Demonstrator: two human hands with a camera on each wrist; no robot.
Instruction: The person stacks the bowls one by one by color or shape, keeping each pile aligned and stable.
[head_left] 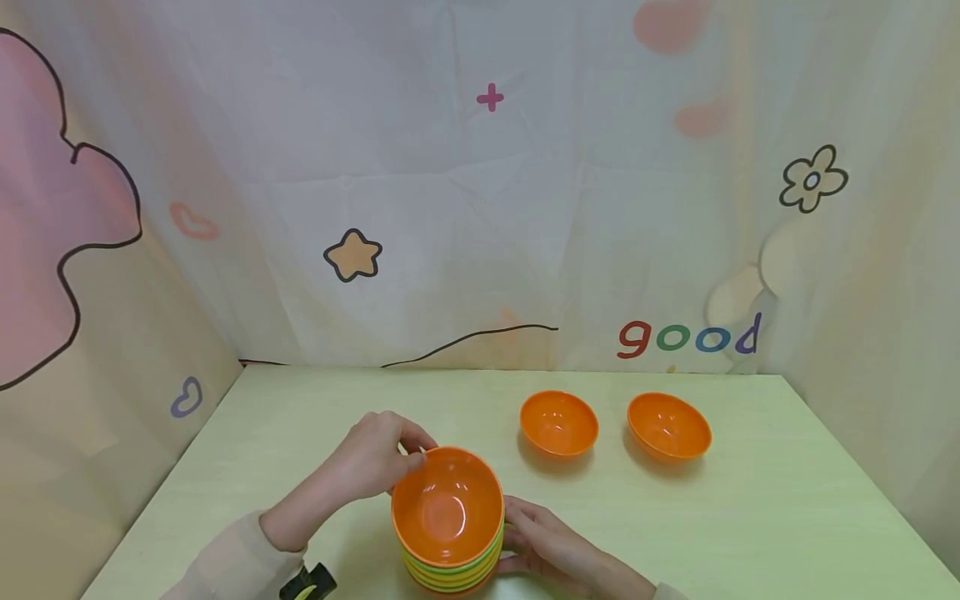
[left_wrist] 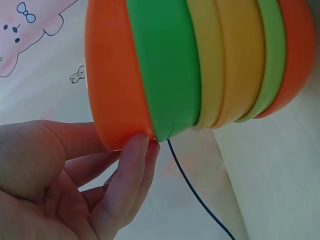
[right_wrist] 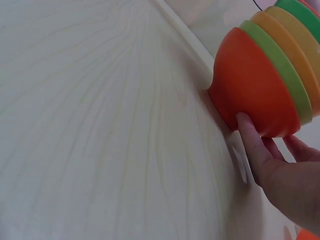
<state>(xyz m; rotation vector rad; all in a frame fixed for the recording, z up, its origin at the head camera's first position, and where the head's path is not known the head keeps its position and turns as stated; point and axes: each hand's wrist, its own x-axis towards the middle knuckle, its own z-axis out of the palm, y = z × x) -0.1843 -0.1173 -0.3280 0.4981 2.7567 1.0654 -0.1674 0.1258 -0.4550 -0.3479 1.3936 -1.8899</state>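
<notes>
A stack of nested bowls (head_left: 450, 573) stands near the front of the table, in orange, green, yellow and light green. Its topmost orange bowl (head_left: 447, 508) faces up toward the head camera. My left hand (head_left: 381, 457) pinches that bowl at its left rim; in the left wrist view the fingertips (left_wrist: 136, 150) lie where the orange bowl meets the green bowl (left_wrist: 165, 65). From the right side, my right hand (head_left: 551, 542) holds the lower part of the stack. In the right wrist view its fingers (right_wrist: 252, 142) touch the bottom orange bowl (right_wrist: 250, 82).
Two single orange bowls, one left (head_left: 558, 425) and one right (head_left: 667, 427), sit upright farther back on the pale green table (head_left: 787, 517). A printed cloth (head_left: 450, 250) hangs behind and along both sides. A small black object (head_left: 307, 582) shows by the left sleeve.
</notes>
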